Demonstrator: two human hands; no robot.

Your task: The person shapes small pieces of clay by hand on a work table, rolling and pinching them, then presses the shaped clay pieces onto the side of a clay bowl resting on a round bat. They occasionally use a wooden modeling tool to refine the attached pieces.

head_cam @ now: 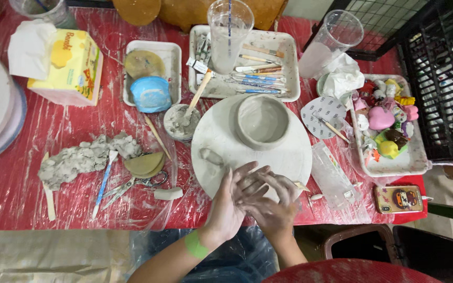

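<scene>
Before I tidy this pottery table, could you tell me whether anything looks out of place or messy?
Torn grey clay scraps lie heaped on the red plastic-covered table, left of the round white board bearing the grey clay bowl. The hands are clay-smeared.

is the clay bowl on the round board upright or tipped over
Upright. The clay bowl sits on its base on the round board, its open mouth facing up so the hollow inside shows.

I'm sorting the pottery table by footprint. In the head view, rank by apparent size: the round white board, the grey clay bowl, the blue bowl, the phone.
1. round white board
2. grey clay bowl
3. blue bowl and phone: too alike to rank.
</scene>
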